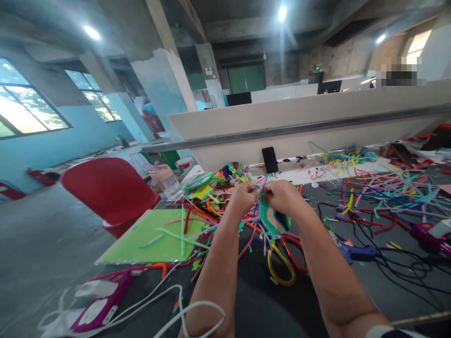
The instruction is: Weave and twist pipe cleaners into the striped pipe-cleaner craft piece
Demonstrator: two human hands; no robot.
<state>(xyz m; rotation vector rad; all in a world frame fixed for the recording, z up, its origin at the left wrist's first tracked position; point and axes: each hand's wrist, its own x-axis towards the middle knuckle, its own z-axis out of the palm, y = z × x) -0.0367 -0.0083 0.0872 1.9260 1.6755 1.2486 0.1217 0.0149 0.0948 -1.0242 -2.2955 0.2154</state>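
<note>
Presently, left hand pinched on a teal strand — right hand, just beside, clamped on top of the striped piece. Striped piece hangs below right hand — over the desk.

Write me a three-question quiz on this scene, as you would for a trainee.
1. What color is the chair?
2. True or false: the phone is lying flat.
3. What shows just below the person's right hand?
A) a drinking cup
B) a striped piece in teal, cream and dark blue
C) an open book

Key:
1. Red.
2. False; it stands upright.
3. B.
</note>
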